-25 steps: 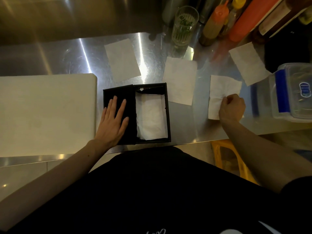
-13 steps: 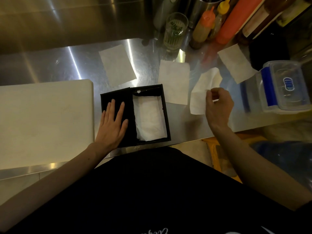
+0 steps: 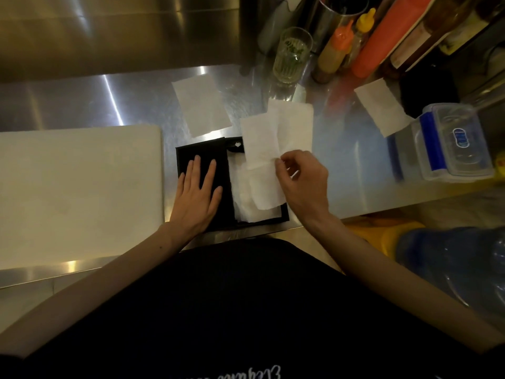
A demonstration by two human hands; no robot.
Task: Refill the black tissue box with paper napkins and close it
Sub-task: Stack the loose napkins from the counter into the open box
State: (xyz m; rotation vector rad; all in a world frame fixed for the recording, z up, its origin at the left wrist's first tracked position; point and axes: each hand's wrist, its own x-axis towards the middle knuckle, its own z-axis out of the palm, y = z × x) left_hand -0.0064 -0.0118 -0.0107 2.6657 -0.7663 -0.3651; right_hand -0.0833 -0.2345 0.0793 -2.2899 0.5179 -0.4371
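The black tissue box [image 3: 261, 223] lies open at the steel counter's front edge, with white napkins [image 3: 243, 203] inside its right half. My left hand [image 3: 197, 198] presses flat on the open black lid [image 3: 187, 157] at the left. My right hand [image 3: 303, 179] pinches a white paper napkin [image 3: 259, 143] by its right edge and holds it over the box's right half. More loose napkins lie on the counter: one [image 3: 200, 105] behind the box, one [image 3: 296, 124] partly under the held one, one [image 3: 381, 109] at the far right.
A large white board [image 3: 79, 192] lies left of the box. A drinking glass [image 3: 291, 54], squeeze bottles [image 3: 334, 51] and other bottles stand along the back. A clear plastic container with a blue clip [image 3: 448, 143] sits at the right. A yellow stool [image 3: 374, 231] is below the counter.
My right hand lifted a napkin from the counter at the right and carried it left, over the box. My left hand stayed flat on the lid.
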